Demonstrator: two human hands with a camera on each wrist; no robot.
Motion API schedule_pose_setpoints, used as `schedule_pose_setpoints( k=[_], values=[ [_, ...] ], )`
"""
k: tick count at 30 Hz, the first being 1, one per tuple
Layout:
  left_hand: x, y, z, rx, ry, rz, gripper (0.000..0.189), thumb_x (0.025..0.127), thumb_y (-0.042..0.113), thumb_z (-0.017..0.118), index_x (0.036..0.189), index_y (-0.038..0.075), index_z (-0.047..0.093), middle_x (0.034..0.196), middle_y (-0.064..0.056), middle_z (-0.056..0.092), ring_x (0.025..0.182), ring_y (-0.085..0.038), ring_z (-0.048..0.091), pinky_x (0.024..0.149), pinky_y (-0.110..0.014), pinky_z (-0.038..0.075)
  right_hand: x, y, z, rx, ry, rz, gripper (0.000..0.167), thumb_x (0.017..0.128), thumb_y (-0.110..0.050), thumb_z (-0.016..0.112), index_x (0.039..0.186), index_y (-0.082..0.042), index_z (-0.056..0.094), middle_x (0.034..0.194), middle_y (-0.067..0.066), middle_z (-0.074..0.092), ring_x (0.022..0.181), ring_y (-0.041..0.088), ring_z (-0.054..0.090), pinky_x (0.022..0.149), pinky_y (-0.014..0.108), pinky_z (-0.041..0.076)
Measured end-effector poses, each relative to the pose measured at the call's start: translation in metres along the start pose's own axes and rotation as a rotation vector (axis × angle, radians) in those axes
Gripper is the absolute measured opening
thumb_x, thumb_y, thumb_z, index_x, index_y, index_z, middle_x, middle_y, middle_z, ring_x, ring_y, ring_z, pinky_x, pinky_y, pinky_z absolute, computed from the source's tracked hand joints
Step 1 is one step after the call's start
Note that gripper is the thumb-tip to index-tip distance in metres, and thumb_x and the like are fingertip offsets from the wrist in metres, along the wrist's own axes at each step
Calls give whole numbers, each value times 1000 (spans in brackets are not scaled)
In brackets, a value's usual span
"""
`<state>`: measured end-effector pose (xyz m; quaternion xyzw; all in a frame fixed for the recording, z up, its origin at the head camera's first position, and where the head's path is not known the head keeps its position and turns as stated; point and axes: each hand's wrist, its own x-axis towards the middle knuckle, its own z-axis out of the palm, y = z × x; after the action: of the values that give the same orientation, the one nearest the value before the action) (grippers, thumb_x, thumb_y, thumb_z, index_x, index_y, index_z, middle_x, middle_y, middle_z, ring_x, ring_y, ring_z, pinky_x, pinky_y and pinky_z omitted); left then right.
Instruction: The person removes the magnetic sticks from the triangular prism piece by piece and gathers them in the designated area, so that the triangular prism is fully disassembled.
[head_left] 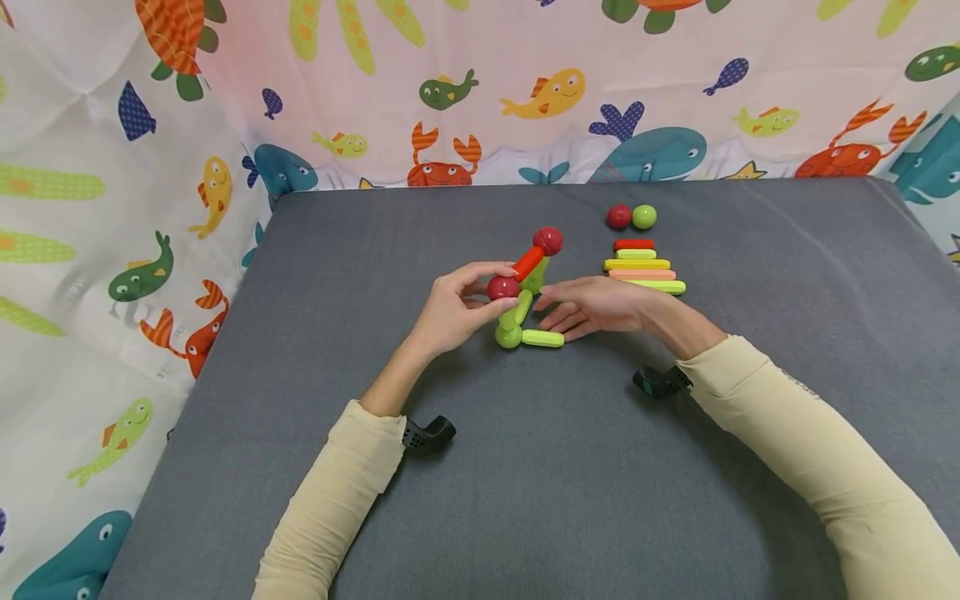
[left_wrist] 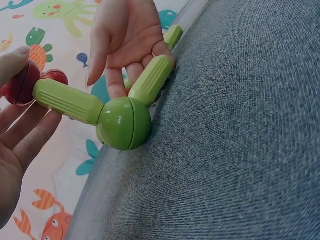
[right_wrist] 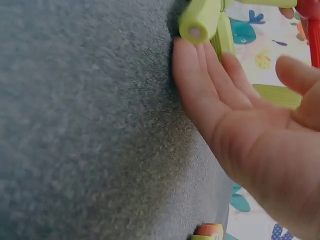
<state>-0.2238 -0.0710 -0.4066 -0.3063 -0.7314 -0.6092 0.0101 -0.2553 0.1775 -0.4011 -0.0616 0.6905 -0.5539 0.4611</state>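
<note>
A structure of balls and ribbed magnetic-looking rods stands on the grey cloth. My left hand (head_left: 453, 310) pinches its nearer red ball (head_left: 503, 288) between thumb and fingers. From there a red rod (head_left: 528, 262) runs to a second red ball (head_left: 548, 241), higher up and farther off. At the bottom, a green ball (left_wrist: 124, 123) joins a raised green rod (left_wrist: 67, 102) and a pale green rod (head_left: 543, 338) pointing right. Beside that rod's free end lies my right hand (head_left: 611, 304), fingers extended, fingertips touching or nearly touching it. Part of the structure's far side is hidden by the hands.
Back right, a loose red ball (head_left: 618, 217) sits beside a green ball (head_left: 644, 217). Before them several rods lie in a row, among them a yellow rod (head_left: 637, 265). A patterned curtain (head_left: 495, 133) hangs behind the grey table (head_left: 480, 500).
</note>
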Motion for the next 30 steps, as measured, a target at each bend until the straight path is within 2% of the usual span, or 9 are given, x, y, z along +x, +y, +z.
schedule_pose_setpoints(
  k=[4,12,17,24,30],
  values=[
    [-1,-2,0,2,-4,4,35,83,3,74,116,3,64,123,-6,61,90,-19,66,74,-35,55,2,-1,-1,-51,-80,6,49,104,-31,37,141,1,34,129,22,51,116,32,51,97,42,44],
    [0,-2,0,3,-2,35,34,82,2,74,115,3,64,122,-6,61,90,-19,66,74,-36,55,1,-7,3,-186,-118,-13,45,103,-25,43,140,-1,39,134,19,45,118,32,48,99,42,42],
    [0,0,-1,0,-8,16,34,83,3,74,115,3,64,124,-8,61,90,-20,66,73,-35,55,2,-7,6,-165,-130,3,42,104,-20,38,139,4,39,128,19,47,114,29,50,97,40,42],
    [0,2,-1,6,-7,23,35,83,2,73,116,0,63,125,-12,60,90,-24,66,74,-36,55,4,-5,8,-132,-139,4,40,104,-18,40,135,7,44,121,15,52,105,25,52,91,36,45],
    [-1,2,-1,12,-9,21,34,82,3,74,115,3,64,124,-8,60,90,-20,66,74,-34,55,6,-2,11,-107,-146,23,33,100,-20,51,124,3,56,98,9,58,89,20,56,84,35,49]
  ],
)
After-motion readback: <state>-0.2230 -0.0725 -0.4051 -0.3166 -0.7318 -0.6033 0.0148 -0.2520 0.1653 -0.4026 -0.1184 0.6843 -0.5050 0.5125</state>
